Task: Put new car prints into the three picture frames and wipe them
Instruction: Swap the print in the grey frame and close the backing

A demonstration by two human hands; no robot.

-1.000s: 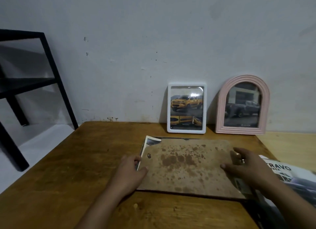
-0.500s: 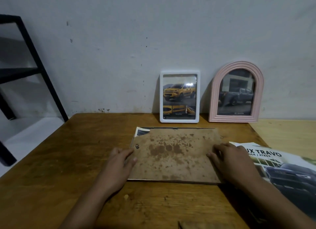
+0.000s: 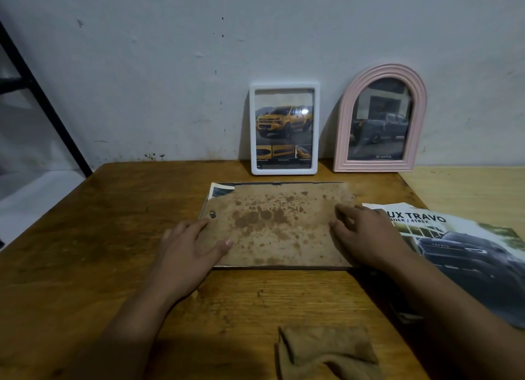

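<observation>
- A stained brown fibreboard backing board is laid flat on the brown wooden tabletop, face-down over a thin dark frame whose edge shows along the near and far sides.
- A corner of a glossy car print is seen sticking out from under the board at its far left corner.
- The left hand is rested on the board's left edge; its grip is apart, with straight fingers pressed flat and the thumb laid on the board.
- The right hand is rested on the board's right edge, its grip likewise apart, fingers only slightly bent and pressed down.
- A white rectangular picture frame holding a yellow pickup print is leaned upright against the pale wall.
- Just beside it, to the right, a pink arched picture frame holding a grey pickup print is leaned against the same wall.
- A glossy car brochure is laid to the right of the board, partly under the right forearm.
- A crumpled tan cloth is laid at the tabletop's near edge.
- A black metal shelf frame is seen at the left.
</observation>
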